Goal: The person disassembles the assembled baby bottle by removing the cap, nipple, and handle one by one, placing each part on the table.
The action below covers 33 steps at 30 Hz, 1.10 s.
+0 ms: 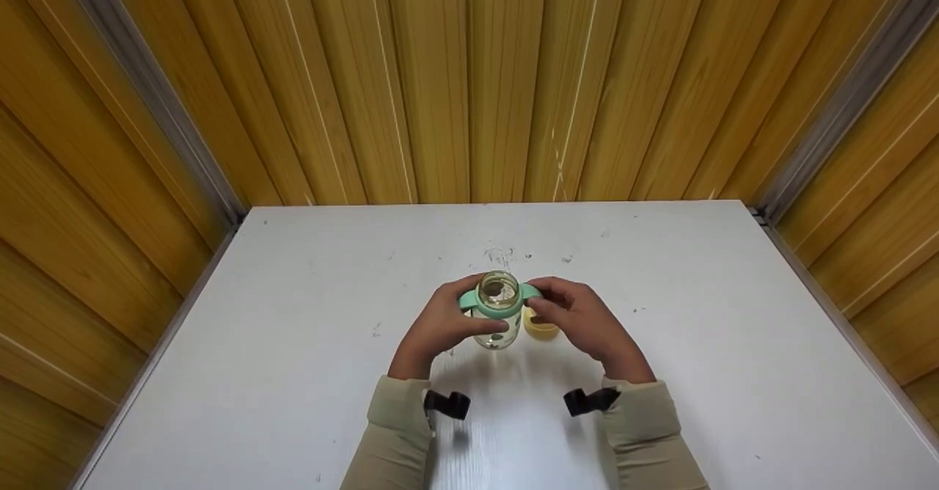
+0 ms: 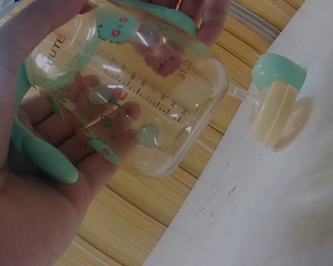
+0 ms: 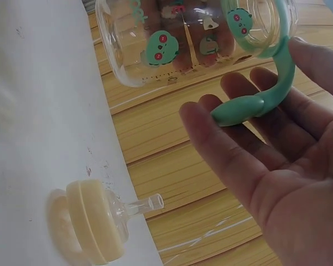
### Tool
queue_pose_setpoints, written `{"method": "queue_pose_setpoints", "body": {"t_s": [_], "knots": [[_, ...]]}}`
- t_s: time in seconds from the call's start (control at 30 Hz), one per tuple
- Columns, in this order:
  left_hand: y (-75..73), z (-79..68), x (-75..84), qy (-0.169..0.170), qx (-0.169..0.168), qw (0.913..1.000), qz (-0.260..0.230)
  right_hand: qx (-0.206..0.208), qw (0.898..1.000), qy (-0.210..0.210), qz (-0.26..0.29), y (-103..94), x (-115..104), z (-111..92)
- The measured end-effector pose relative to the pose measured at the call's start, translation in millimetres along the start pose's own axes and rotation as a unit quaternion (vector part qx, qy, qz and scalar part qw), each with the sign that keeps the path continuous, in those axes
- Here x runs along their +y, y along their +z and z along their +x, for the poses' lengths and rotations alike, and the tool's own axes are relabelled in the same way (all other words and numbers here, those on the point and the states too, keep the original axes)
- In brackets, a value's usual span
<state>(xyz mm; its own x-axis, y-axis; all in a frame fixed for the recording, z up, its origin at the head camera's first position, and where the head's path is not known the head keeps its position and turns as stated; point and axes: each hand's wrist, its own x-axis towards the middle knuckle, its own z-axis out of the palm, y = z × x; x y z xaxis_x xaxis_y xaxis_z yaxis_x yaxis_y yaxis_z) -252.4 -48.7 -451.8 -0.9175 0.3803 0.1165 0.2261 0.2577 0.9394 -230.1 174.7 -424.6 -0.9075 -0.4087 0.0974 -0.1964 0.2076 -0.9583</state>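
Observation:
A clear baby bottle point(image 1: 497, 341) with a mouth that has no lid on it is held up over the white table. Its body carries printed cartoon faces and a measuring scale. Around the neck runs a green ring with two handles. My left hand point(image 1: 446, 320) grips the body, thumb across the front and fingers behind. With thumb and fingers, my right hand point(image 1: 585, 315) holds the right green handle point(image 3: 241, 111). Below that hand, a yellow collar point(image 3: 94, 221) stands on the table with a clear tube pointing up from it.
A green dome-shaped piece point(image 2: 277, 72) sits beside the collar in the left wrist view, hidden in the head view. Dark scuffs mark the white tabletop point(image 1: 315, 292). Yellow wood-patterned panels point(image 1: 469, 86) rise behind the table and on both sides.

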Motion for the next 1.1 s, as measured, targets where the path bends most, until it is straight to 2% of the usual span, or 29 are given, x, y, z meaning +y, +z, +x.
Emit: {"method": "queue_pose_setpoints", "body": {"t_s": [0.1, 0.27, 0.43, 0.5, 0.73, 0.9, 1.1], "knots": [[-0.9, -0.4, 0.1, 0.004, -0.003, 1.0, -0.004, 0.001, 1.0, -0.002, -0.01, 0.6, -8.0, -3.1], [-1.6, -1.5, 1.7, 0.003, -0.011, 0.9999, -0.004, 0.011, 0.999, -0.024, -0.03, -0.8, -9.5, -5.9], [-3.4, -9.8, 23.3, -0.005, -0.02, 0.9998, -0.008, 0.017, 0.998, -0.036, -0.046, -2.7, -8.1, -7.5], [-3.9, -10.7, 26.2, 0.0, -0.023, 0.9997, -0.012, 0.012, 0.999, -0.033, -0.041, -3.2, -7.4, -7.3], [-0.8, -1.0, 1.0, 0.009, -0.018, 0.9998, -0.002, -0.006, 0.999, -0.015, -0.028, -4.8, -6.5, -6.9], [-0.2, -0.7, -1.9, 0.016, -0.016, 0.9997, 0.002, -0.021, 1.0, -0.008, -0.021, -6.8, -6.6, -7.9], [-0.4, -1.3, -1.5, 0.012, -0.015, 0.9998, -0.003, -0.02, 0.999, -0.021, -0.027, -6.9, -6.3, -9.0]]}}
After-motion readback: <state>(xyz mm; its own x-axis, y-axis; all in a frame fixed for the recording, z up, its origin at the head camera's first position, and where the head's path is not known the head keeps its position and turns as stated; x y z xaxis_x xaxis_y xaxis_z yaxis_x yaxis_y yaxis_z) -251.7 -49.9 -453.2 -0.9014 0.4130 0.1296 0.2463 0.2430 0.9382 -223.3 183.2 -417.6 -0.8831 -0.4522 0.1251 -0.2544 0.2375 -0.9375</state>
